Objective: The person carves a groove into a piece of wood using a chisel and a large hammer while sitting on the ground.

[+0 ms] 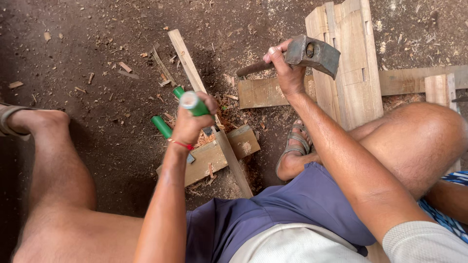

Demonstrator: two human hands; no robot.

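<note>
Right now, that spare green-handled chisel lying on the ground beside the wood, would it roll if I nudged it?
Probably a little: the spare green-handled chisel has a round, smooth-looking handle, so it may roll sideways. The ground looks rough with dirt and wood chips, which should stop it soon. It looks rigid, not floppy, and likely heavier at its metal end, which is hidden.

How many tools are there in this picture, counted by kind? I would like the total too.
Green-handled chisels: 2, one in the left hand at, one lying on the wood
Hammers: 1, raised in the right hand at
Total: 3
</note>
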